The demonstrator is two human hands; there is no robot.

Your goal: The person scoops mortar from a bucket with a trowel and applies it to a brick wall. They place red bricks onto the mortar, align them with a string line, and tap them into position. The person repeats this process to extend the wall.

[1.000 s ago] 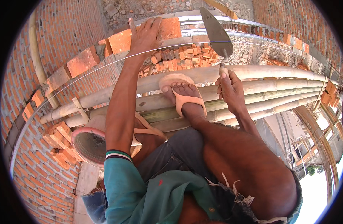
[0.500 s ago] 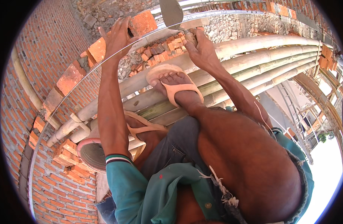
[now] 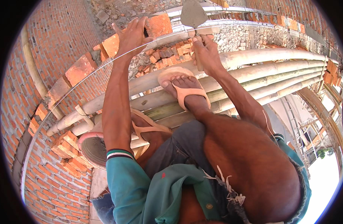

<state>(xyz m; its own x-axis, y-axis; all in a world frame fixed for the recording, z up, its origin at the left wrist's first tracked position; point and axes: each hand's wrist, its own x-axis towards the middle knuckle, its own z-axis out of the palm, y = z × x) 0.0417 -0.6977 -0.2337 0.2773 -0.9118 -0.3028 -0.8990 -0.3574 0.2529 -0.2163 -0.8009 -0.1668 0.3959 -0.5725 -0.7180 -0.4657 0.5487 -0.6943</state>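
Observation:
My left hand (image 3: 131, 39) rests on the row of bricks along the wall top, fingers spread and thumb out to the right. Under and beside it lies an orange brick (image 3: 111, 45), partly covered by the palm. Another brick (image 3: 158, 28) sits just right of my fingertips. My right hand (image 3: 207, 54) is wrapped round the handle of a trowel (image 3: 194, 14), whose mortar-grey blade points away from me beyond the wall line. A thin taut string (image 3: 90, 71) curves along the brick row and passes in front of my left wrist.
Sandalled feet (image 3: 184, 89) stand on bamboo poles (image 3: 253, 58). At lower left are a round bucket (image 3: 93, 147) and stacked bricks (image 3: 68, 147). A brick pile (image 3: 173, 54) lies below, past the poles. A brick wall (image 3: 59, 41) rises on the left.
The trowel has swung slightly right and away, and more of its blade face and handle shows. My left hand stays at the bricks while the whole view has shifted a little.

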